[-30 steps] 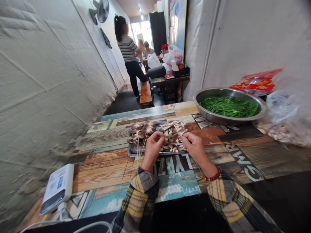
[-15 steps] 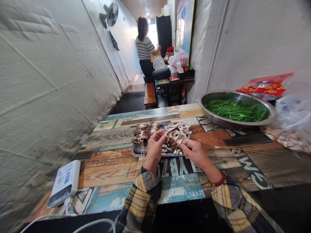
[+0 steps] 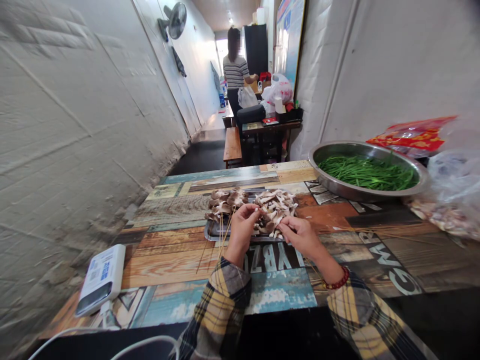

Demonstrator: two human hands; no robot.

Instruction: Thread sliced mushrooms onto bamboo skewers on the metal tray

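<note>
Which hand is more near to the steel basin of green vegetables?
The right hand is nearer: it is left of the steel basin and closer to the camera. The left hand is farther, beyond the right hand from the basin.

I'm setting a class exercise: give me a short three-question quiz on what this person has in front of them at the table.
1. True or false: the red bead bracelet is on the left wrist.
2. Multiple choice: what fills the steel basin?
A. Green shoots
B. Sliced lemons
C. Cooked rice
3. Fill in the blank: the metal tray under the hands holds two heaps of ____.

Key: 1. False, it is on the right wrist. 2. A. 3. mushroom pieces.
</note>
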